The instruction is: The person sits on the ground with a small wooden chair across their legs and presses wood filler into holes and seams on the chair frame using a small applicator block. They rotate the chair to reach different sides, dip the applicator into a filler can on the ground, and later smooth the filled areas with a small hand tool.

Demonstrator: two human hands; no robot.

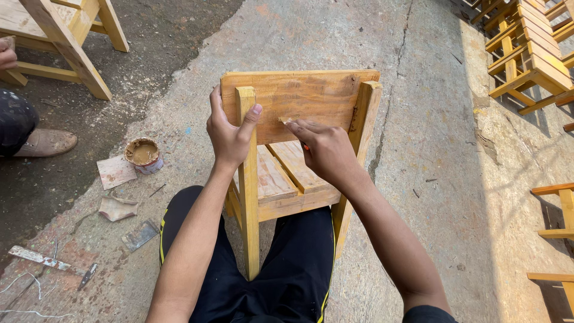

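Fingers of the left hand [230,134] wrap a leg of the small wooden chair [299,143] at centre frame, seemingly to steady it, while the right hand [326,149] pinches a small tool, tip against the seat panel. Around it lie cracked concrete floor [418,149], stacked chairs [529,54] upper right, a tin of brown paste [143,155] left.

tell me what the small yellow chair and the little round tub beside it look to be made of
The small yellow chair looks like solid wood: grain and plank edges show under a thin yellowish stain, matte. The little round tub seems to be plastic or tin, too smeared to tell, holding tan paste. The left hand grips the chair's post.
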